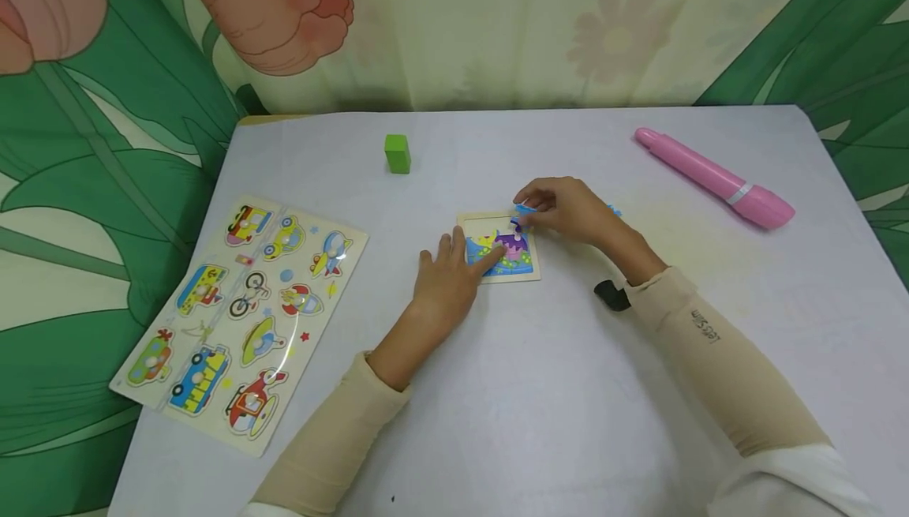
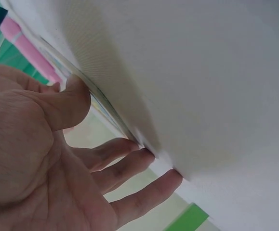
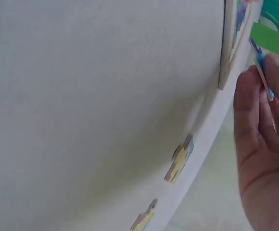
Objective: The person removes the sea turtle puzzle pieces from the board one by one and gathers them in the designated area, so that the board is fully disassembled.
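A small jigsaw in a pale wooden frame (image 1: pixel 521 279) lies mid-table, with a purple, pink, yellow and blue picture inside. My left hand (image 1: pixel 447 288) rests at its left side, fingers spread on the table and thumb over the picture. In the left wrist view, that thumb (image 2: pixel 76 103) lies at the frame's edge. Above the frame's upper right corner, my right hand (image 1: pixel 575 209) pinches a blue jigsaw piece (image 3: pixel 261 72) between thumb and fingers. Two loose jigsaw pieces, one nearer the frame (image 3: pixel 180 161), lie on the table below the right hand in the right wrist view.
A peg puzzle board (image 1: pixel 177 333) with vehicle shapes lies at the left, overhanging the table's edge. A green block (image 1: pixel 398 154) stands at the back. Back right lies a pink flashlight-shaped thing (image 1: pixel 710 174). A small black object (image 1: pixel 612 296) shows beside the right cuff.
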`<state>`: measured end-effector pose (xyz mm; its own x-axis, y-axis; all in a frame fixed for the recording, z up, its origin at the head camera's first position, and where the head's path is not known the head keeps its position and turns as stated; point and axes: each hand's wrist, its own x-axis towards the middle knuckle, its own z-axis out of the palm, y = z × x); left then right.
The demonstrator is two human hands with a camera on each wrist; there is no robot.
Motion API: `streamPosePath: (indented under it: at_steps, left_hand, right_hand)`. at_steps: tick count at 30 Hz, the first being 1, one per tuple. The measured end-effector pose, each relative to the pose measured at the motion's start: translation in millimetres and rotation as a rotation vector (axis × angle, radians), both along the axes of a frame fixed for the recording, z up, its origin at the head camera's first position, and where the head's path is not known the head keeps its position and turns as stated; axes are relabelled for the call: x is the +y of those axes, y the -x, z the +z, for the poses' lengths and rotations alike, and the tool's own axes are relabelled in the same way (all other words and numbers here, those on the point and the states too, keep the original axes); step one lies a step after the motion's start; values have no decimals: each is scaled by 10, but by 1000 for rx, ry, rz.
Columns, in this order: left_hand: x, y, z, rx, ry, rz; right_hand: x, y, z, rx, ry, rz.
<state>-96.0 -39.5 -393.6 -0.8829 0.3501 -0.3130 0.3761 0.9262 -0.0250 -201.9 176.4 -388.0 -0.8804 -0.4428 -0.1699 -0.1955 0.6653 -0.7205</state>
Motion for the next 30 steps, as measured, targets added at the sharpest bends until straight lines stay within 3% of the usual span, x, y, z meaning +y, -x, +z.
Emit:
streamPosePath:
  at_steps: [4, 9, 14, 21, 30]
  left_hand:
    - [11, -2, 0, -10, -12, -1]
    - [1, -7, -1, -4, -5, -7]
    - [-7, -13, 6, 11, -2, -12]
    - [-6, -14, 14, 8, 10, -6]
    - [5, -15, 9, 15, 27, -17]
  right_hand:
    - [238, -5, 79, -3, -4, -122]
    - [674, 4, 200, -53, -59, -215]
    - [1122, 28, 202, -102, -81, -310]
    - [1444, 40, 132, -135, -176, -314]
    - [1489, 83, 50, -128, -213, -296]
